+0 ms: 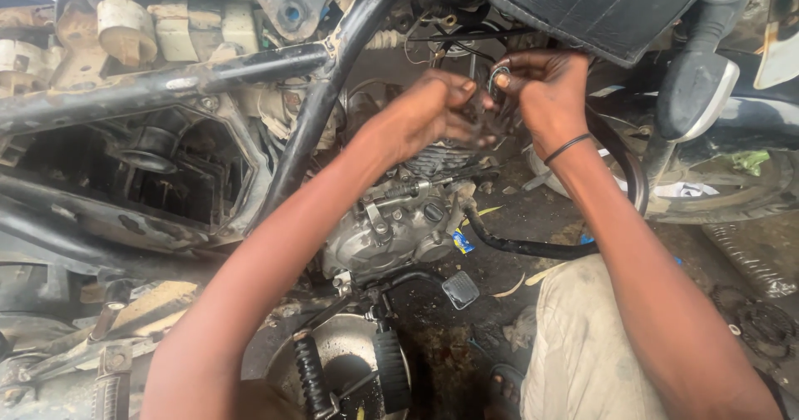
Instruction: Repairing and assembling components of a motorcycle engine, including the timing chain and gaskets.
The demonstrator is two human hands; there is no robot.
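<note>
Oily, dark ground (533,220) of an outdoor repair spot, littered with scraps; much of it is covered by a stripped motorcycle.

Frame tubes (316,112): black, rusted, crossing the upper left; upper ends cut off by the picture's edge.

Engine (399,220): grey metal casing at centre, its top hidden behind the hands.

Seat (599,4): black, upper right, only its lower corner in view.

Black hose (533,245): curves from the engine toward the right forearm; its far end is lost behind the arm.

Left hand (433,112): fingers curled tight, close against the right hand; what it pinches is too small and shadowed to make out.

Right hand (545,91): a black band on the wrist, fingertips closed on a small ring-shaped part (499,77) just under the seat edge, above the engine. Thin black wires (466,41) run up behind it; whether they join the part cannot be told.

Foot peg (460,289): below the engine, partly in shadow.
</note>
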